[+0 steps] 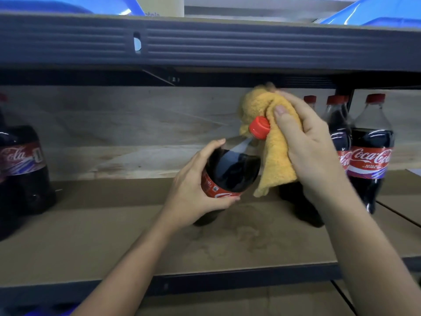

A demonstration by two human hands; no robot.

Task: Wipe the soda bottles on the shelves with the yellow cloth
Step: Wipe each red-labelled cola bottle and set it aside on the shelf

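Note:
A dark cola bottle (230, 172) with a red cap (259, 127) and red label leans to the right above the brown shelf board (114, 236). My left hand (193, 190) grips its body at the label. My right hand (305, 142) holds the yellow cloth (278, 156) bunched against the cap and neck; the cloth wraps behind the cap and hangs down beside the bottle. Part of the bottle's base is hidden by my left hand.
Three more cola bottles (371, 153) stand at the right of the shelf, one partly behind my right hand. Another large bottle (22, 169) stands at the far left. A dark metal shelf beam (205, 44) runs overhead, with blue bins (376, 12) above it.

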